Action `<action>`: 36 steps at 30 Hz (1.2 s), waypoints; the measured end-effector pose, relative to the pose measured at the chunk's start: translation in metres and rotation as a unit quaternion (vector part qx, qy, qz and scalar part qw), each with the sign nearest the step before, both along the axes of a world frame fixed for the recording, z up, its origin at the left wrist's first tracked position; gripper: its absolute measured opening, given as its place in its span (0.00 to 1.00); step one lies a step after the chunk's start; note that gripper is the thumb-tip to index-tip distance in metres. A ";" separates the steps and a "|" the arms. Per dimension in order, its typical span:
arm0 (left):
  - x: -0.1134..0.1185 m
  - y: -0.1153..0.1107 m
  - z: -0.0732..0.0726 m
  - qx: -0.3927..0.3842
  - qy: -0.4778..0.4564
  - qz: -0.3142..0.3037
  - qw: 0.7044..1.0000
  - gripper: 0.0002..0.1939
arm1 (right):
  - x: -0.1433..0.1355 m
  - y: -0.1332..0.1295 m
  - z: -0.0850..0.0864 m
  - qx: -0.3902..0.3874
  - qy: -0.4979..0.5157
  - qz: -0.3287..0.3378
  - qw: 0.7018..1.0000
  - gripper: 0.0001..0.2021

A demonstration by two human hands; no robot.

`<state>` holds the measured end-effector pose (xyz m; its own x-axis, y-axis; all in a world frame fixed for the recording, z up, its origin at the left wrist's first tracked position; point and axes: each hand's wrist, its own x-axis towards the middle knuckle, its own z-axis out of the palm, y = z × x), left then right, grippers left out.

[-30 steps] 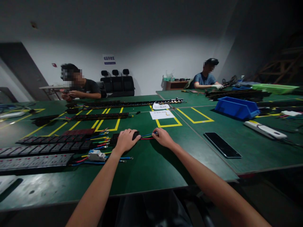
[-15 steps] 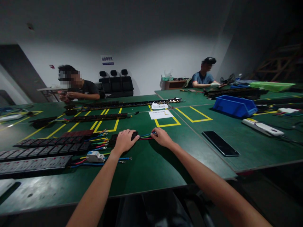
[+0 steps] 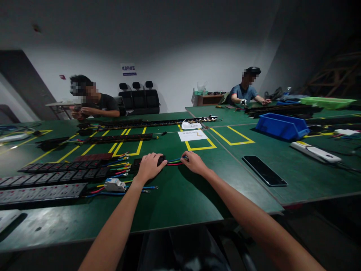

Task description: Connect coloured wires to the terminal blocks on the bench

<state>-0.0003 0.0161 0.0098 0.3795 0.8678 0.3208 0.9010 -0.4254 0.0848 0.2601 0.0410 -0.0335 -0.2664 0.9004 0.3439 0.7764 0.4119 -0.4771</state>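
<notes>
My left hand (image 3: 150, 167) is closed over a small black part (image 3: 161, 160) lying on the green table; the palm covers most of it. Red, green and blue wires (image 3: 174, 163) run from that part toward the right. My right hand (image 3: 194, 162) pinches the far ends of these wires between thumb and fingers, just above the tabletop. To the left lie several black socket strips (image 3: 64, 176) in rows, with coloured leads ending in ring terminals. A grey-white breaker-like block (image 3: 115, 184) sits on the leads of the nearest strips.
On the right are a phone (image 3: 264, 170), a blue bin (image 3: 282, 126) and a white power strip (image 3: 315, 152). White paper sheets (image 3: 192, 136) lie ahead on yellow-taped markings. Long black strips (image 3: 121, 138) stretch across behind. Two co-workers (image 3: 104, 105) sit across the table.
My hands keep their hold on the black part and the wires, almost unmoved. The co-worker at right has moved their hands apart. The view has shifted slightly.
</notes>
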 end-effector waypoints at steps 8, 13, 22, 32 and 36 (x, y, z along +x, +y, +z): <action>0.000 0.001 -0.003 0.011 -0.003 0.002 1.000 0.29 | 0.000 0.000 0.001 -0.008 -0.018 -0.013 1.000 0.08; -0.001 0.001 -0.002 0.002 -0.009 -0.002 1.000 0.29 | -0.001 -0.004 0.008 -0.013 -0.026 -0.017 0.999 0.08; 0.000 0.001 -0.002 0.001 -0.009 -0.004 1.000 0.30 | -0.001 -0.006 0.010 -0.016 -0.037 -0.021 0.999 0.08; -0.001 0.001 -0.002 0.006 0.001 0.001 1.000 0.30 | -0.002 -0.008 0.012 -0.013 -0.043 -0.028 0.999 0.08; 0.000 0.002 -0.003 0.009 0.001 0.001 1.000 0.29 | -0.002 -0.007 0.012 -0.020 -0.049 -0.032 0.998 0.07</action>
